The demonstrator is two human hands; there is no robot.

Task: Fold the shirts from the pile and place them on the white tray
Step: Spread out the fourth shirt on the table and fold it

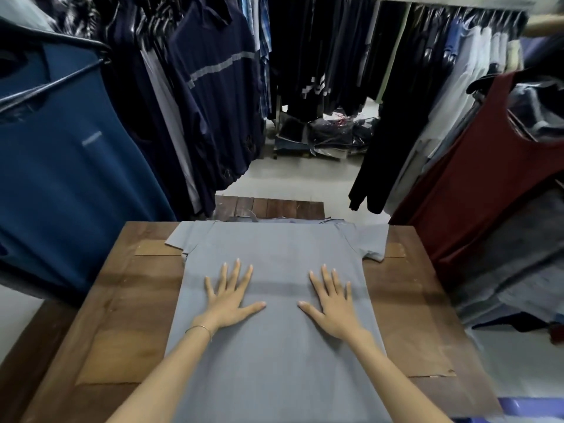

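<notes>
A grey short-sleeved shirt (274, 346) lies spread flat on the brown wooden table (421, 325), collar end away from me, both sleeves out to the sides. My left hand (230, 297) rests palm down on the shirt's middle left, fingers apart. My right hand (331, 300) rests palm down on its middle right, fingers spread as well. Neither hand grips the cloth. More grey cloth (293, 220) shows just beyond the collar at the table's far edge. No white tray is in view.
Racks of hanging clothes close in on both sides: a blue shirt (70, 166) at the left, a dark red vest (476, 178) at the right. A wooden board (274, 206) lies behind the table. Bagged clothes (332, 135) sit on the floor beyond. A purple edge (528, 406) shows bottom right.
</notes>
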